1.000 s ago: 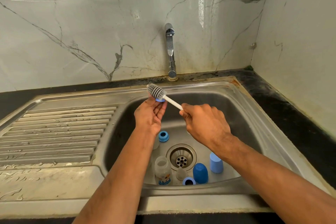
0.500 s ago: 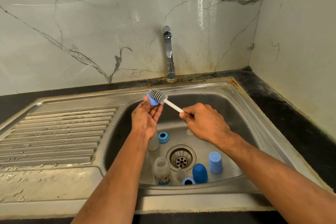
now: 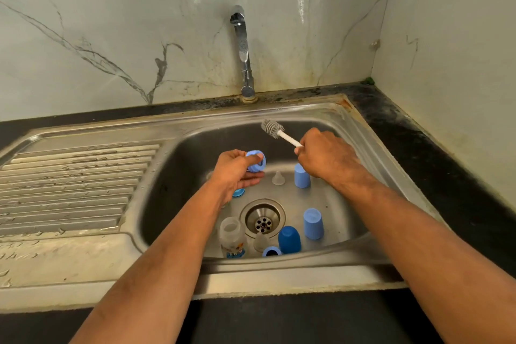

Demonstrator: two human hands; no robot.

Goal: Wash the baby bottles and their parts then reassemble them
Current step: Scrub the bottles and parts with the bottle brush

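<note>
The brush [image 3: 273,129] has lifted off the blue ring [image 3: 256,161]; the hands have drawn apart, the left hand [image 3: 236,173] lower.

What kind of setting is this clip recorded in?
Most likely a home kitchen sink area: a steel sink with a ribbed drainboard, a wall-side tap against marble-look tiles, and baby-bottle parts in the basin.

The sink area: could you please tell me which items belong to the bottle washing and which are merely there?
Job: bottle brush in right hand; light blue collar ring in left hand; clear bottle; teat; dark blue cap.
Merely there: tap; draining board.
</note>
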